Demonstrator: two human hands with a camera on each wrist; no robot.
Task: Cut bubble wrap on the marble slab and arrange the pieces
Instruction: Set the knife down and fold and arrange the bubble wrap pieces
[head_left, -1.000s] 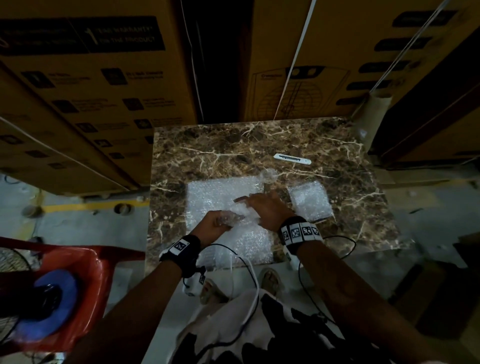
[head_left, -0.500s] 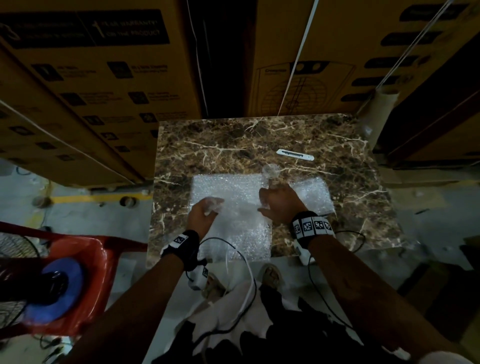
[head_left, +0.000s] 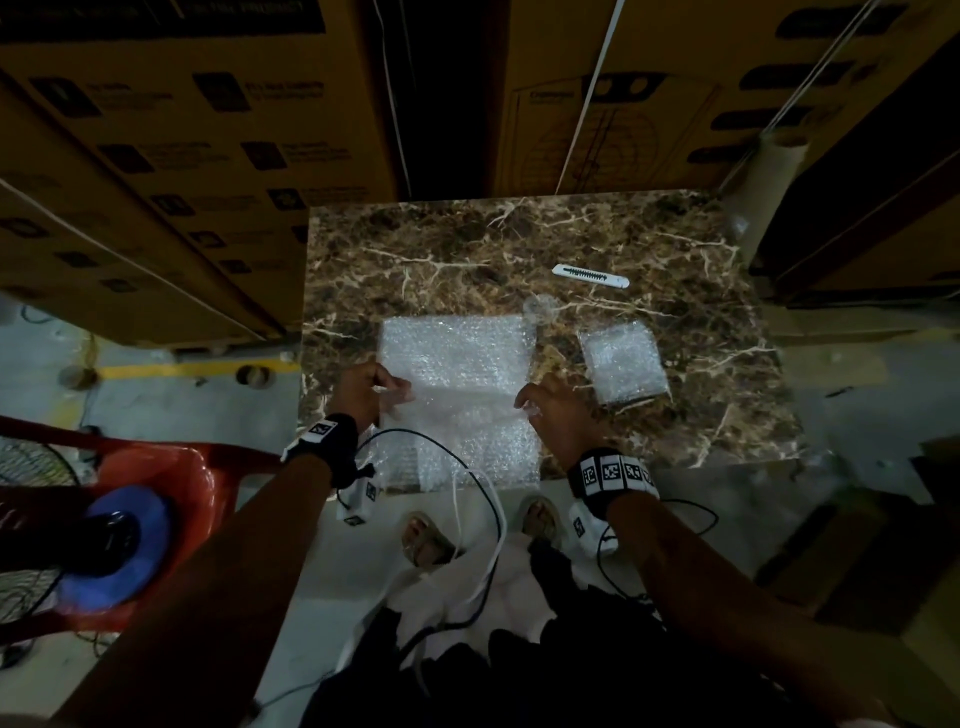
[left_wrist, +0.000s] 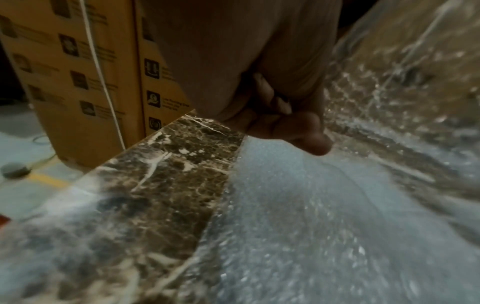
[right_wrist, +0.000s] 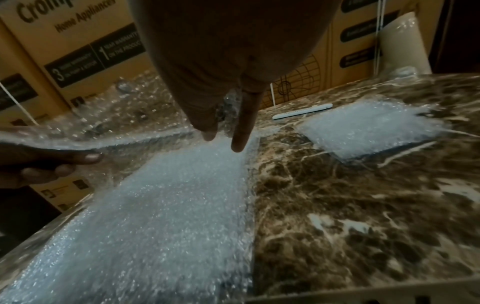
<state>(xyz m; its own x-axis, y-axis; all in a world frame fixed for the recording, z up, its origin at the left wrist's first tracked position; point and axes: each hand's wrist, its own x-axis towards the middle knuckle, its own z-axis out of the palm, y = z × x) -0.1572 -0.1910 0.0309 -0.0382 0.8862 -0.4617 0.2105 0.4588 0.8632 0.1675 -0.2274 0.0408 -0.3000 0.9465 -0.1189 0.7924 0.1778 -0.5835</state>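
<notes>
While both hands work the same piece, the left hand (head_left: 363, 392) pinches the left edge of a loose bubble wrap piece (head_left: 462, 410) between thumb and curled fingers, and the right hand (head_left: 553, 410) grips the piece's right edge, fingers bent around it; in the right wrist view two fingertips (right_wrist: 237, 144) point down toward the sheet below. This held piece stretches between the two hands, lifted just above the large bubble wrap sheet (head_left: 457, 353) that lies flat on the marble worktop (head_left: 675, 415) under and ahead of both hands, its near edge hanging past the worktop's front edge. Right of the right hand, just beside it, a small square cut piece (head_left: 623, 361) lies flat on the marble. Farther ahead of the right hand, well apart, a white utility knife (head_left: 589, 275) lies on the slab, untouched. A small crumpled clear scrap (head_left: 540, 309) sits at the far right corner of the large sheet, between knife and sheet. Cardboard boxes (head_left: 182, 156) stand beyond the worktop, ahead of both hands. Left of the left hand, off the worktop, a red plastic chair (head_left: 171, 488) holds a blue-based fan part (head_left: 114, 545). A cardboard tube (head_left: 769, 192) leans at the far right corner.
</notes>
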